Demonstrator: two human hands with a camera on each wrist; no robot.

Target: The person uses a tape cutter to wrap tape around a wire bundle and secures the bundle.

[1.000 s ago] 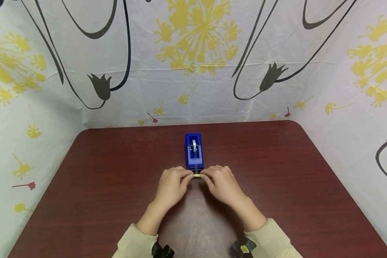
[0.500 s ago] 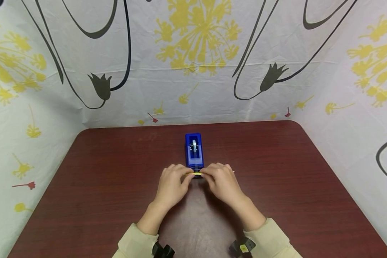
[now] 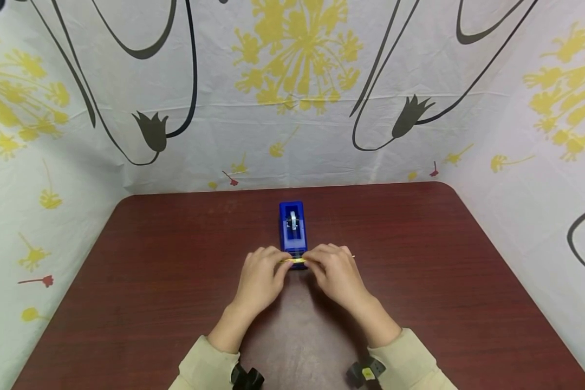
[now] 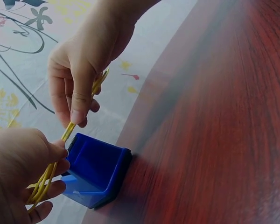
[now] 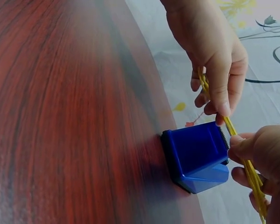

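Note:
A thin bundle of yellow cord (image 3: pixel 298 260), looped at its ends in the wrist views, is stretched between both hands. My left hand (image 3: pixel 257 277) pinches it between thumb and fingers on one side. On the other side my right hand (image 3: pixel 337 275) does likewise, and a short cord end pokes out beyond it. Just behind the cord stands a blue tape dispenser (image 3: pixel 293 230) with a clear tape roll in its middle. Its toothed cutting edge (image 4: pixel 73 142) lies close to the short cord span between the fingertips; whether cord and tape touch cannot be told.
The dispenser rests on a dark red wooden table (image 3: pixel 175 244), near its far edge. A white cloth (image 3: pixel 312 146) printed with yellow and grey flowers hangs behind the table and along both sides. Black wrist cameras (image 3: pixel 247 378) sit at the sleeve cuffs.
Both hands have shifted slightly toward the dispenser with the cord between them. A cord end now shows beyond the right hand. The dispenser has stayed in place.

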